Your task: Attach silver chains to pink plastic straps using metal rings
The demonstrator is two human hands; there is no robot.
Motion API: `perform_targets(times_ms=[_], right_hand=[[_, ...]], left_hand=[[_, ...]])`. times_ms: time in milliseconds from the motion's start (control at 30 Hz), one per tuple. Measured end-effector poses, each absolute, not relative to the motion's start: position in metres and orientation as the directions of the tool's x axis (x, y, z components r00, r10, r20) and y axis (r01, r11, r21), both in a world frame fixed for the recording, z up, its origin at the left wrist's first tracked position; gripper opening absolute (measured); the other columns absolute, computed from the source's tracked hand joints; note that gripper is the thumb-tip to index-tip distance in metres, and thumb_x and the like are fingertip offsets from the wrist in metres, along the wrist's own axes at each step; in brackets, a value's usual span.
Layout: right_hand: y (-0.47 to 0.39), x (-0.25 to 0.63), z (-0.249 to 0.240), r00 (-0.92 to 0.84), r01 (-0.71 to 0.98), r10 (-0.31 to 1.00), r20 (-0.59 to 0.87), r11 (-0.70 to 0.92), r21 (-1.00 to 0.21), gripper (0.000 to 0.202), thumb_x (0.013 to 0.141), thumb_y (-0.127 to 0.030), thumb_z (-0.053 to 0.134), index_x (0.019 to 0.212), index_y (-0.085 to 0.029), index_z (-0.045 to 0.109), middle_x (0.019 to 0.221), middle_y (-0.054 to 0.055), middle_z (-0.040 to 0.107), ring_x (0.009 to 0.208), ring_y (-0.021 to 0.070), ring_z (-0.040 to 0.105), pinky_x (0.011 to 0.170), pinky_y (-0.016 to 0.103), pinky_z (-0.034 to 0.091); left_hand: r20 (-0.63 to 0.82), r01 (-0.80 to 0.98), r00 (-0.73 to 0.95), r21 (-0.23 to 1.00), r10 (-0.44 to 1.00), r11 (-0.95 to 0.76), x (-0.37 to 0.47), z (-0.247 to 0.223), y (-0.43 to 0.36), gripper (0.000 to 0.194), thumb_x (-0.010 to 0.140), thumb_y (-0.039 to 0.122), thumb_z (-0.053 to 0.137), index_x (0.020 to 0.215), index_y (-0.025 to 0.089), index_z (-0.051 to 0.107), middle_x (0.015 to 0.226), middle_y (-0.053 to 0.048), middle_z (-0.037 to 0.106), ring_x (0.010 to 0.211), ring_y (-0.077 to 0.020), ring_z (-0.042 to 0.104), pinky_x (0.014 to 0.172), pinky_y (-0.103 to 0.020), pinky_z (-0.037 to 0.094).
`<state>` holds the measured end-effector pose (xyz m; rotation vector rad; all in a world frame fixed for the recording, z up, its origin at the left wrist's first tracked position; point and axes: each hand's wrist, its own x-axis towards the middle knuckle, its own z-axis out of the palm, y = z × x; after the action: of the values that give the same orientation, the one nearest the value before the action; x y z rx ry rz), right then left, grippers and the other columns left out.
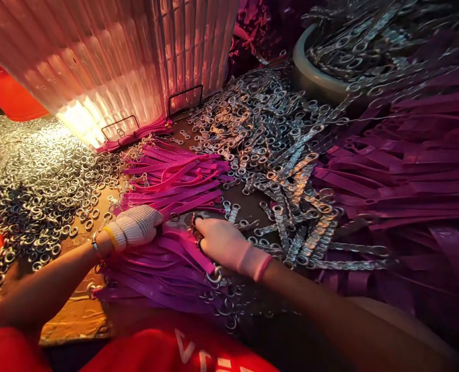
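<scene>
On a worktop [249,205] heaped with metal rings [47,175], our left hand [138,227] and right hand [225,242] curl at the purple straps [155,271] before us, clamped or not we cannot tell, seemingly mid-handling, which calls for steadiness.

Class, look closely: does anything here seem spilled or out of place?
Possibly: metal links lie in a loose heap outside the tub, as if spilled, with some beside the purple strips. That could be deliberate, though.
</scene>
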<state>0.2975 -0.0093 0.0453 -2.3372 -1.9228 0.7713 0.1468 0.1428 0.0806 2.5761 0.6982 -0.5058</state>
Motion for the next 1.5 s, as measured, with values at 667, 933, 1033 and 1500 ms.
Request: perform_targets(times_ms=[667,933,1033,1500], right_hand=[[-0.022,0.309,0.035,0.28,0.791,0.947,-0.154,-0.319,-0.521,0.038,0.078,-0.001,0.041,0.103,-0.012,0.067,0.105,0.013,0.07,0.101,0.0212,0.063,0.089,0.028,0.043],[-0.024,0.312,0.04,0.162,0.629,0.981,0.105,-0.021,-0.777,0.05,0.074,-0.004,0.043,0.12,-0.015,0.061,0.115,0.011,0.068,0.112,0.0218,0.059,0.103,0.037,0.044],[-0.03,0.306,0.045,0.181,0.731,0.981,0.074,-0.084,-0.677,0.051,0.073,-0.003,0.045,0.12,-0.013,0.061,0.116,0.014,0.066,0.11,0.0244,0.059,0.101,0.04,0.046],[-0.048,0.304,0.069,0.163,0.946,0.983,0.083,-0.132,-0.295,0.018,0.073,-0.009,0.052,0.082,-0.017,0.065,0.079,0.007,0.065,0.069,0.0173,0.053,0.063,0.03,0.032]], left_hand=[[-0.253,0.554,0.831,0.452,0.495,-0.699,0.177,0.05,0.145,0.003,0.075,0.013,0.063,0.076,0.014,0.065,0.067,-0.002,0.06,0.061,-0.0124,0.049,0.057,-0.022,0.034],[-0.17,0.288,0.864,0.939,0.475,-0.188,0.168,0.073,0.099,0.018,0.083,0.028,0.061,0.089,0.013,0.068,0.076,-0.003,0.066,0.066,-0.0106,0.056,0.061,-0.02,0.045],[-0.288,0.248,0.757,0.957,0.586,0.15,0.169,0.066,0.081,0.021,0.078,0.031,0.066,0.091,0.015,0.062,0.057,0.004,0.054,0.044,-0.0066,0.042,0.042,-0.017,0.031],[-0.423,0.352,0.828,0.903,0.367,0.247,0.161,0.072,0.074,0.021,0.081,0.035,0.064,0.083,0.015,0.057,0.059,0.003,0.052,0.042,-0.0044,0.041,0.039,-0.016,0.029]])
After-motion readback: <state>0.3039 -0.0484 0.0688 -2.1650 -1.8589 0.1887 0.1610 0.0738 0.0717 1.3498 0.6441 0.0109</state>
